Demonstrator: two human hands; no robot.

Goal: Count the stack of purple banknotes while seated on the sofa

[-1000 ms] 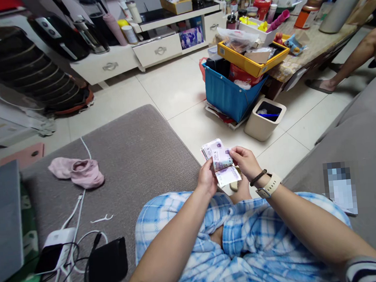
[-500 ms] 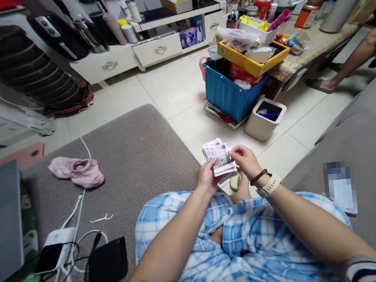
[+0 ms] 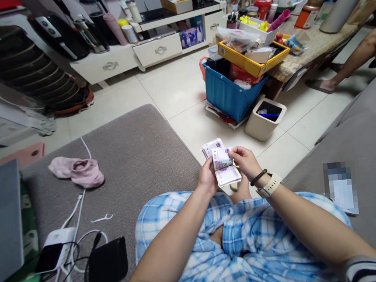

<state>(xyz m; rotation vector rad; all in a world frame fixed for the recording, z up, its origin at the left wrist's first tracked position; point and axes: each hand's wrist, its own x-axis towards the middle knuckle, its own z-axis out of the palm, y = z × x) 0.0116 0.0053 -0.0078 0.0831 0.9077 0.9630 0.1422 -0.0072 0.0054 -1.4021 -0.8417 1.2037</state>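
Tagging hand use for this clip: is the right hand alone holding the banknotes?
No, the left hand also holds the banknotes from their left side, while the right hand pinches their right edge.

One banknote wad (image 3: pixel 223 159), notes overlapped, uncountable. Grey sofa section (image 3: pixel 142 145), toward left edge: one pink cloth bundle (image 3: pixel 84 172), one square black item (image 3: pixel 107 265), one white forked pick (image 3: pixel 101 218). Floor (image 3: pixel 161 86), beside near corner of bench (image 3: pixel 314 46): one blue bin (image 3: pixel 228 93), one beige wastebin (image 3: pixel 259 128).

Purple-white banknote stack (image 3: pixel 221 157); bent across middle; printed 5 showing; held midair.
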